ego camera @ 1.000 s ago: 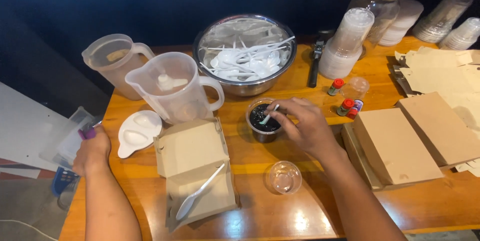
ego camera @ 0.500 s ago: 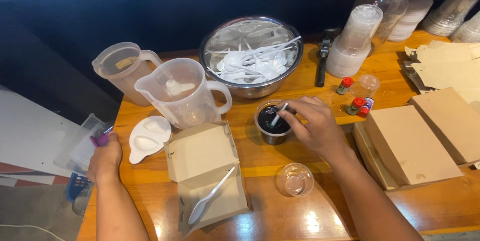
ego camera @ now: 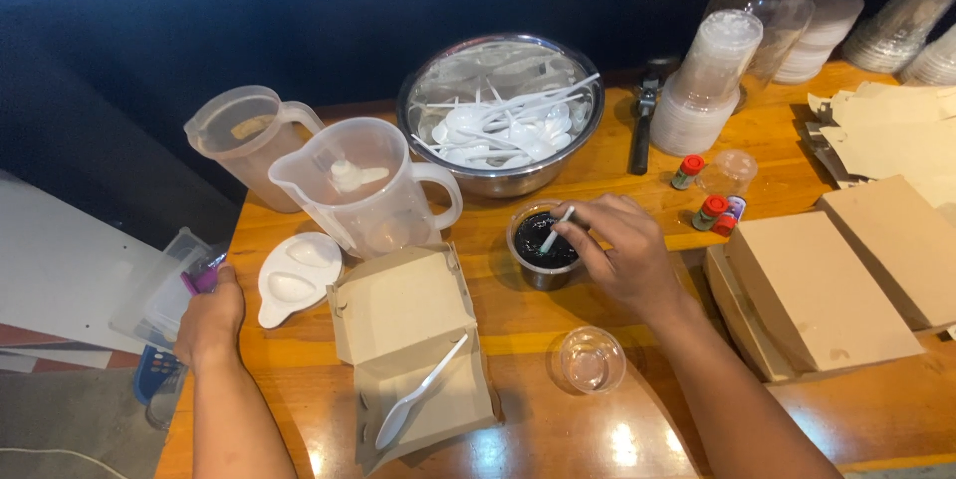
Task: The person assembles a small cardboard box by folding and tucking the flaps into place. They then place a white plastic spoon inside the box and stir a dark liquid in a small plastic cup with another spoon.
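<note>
Cup (ego camera: 543,248) of dark jelly under right hand (ego camera: 622,252) fingertips (spoon (ego camera: 556,230) pinched).

The table (ego camera: 558,429) is glossy varnished wood. The bowl (ego camera: 498,111) is shiny metal, the jugs (ego camera: 368,190) cloudy smooth plastic, the open box (ego camera: 408,340) matt brown cardboard, the spoon (ego camera: 418,404) white plastic.

The right hand (ego camera: 622,250) is pinching a white spoon (ego camera: 555,231) that is dipping into a small cup (ego camera: 541,245) of dark filling at the table's centre. At nine o'clock from the cup, the left hand (ego camera: 211,318) is resting on the table edge (ego camera: 299,399), touching a purple item (ego camera: 202,278). An open box (ego camera: 413,350) holding a second spoon (ego camera: 418,404) is lying at seven o'clock, and a steel bowl (ego camera: 501,111) of spoons is sitting at twelve.
</note>
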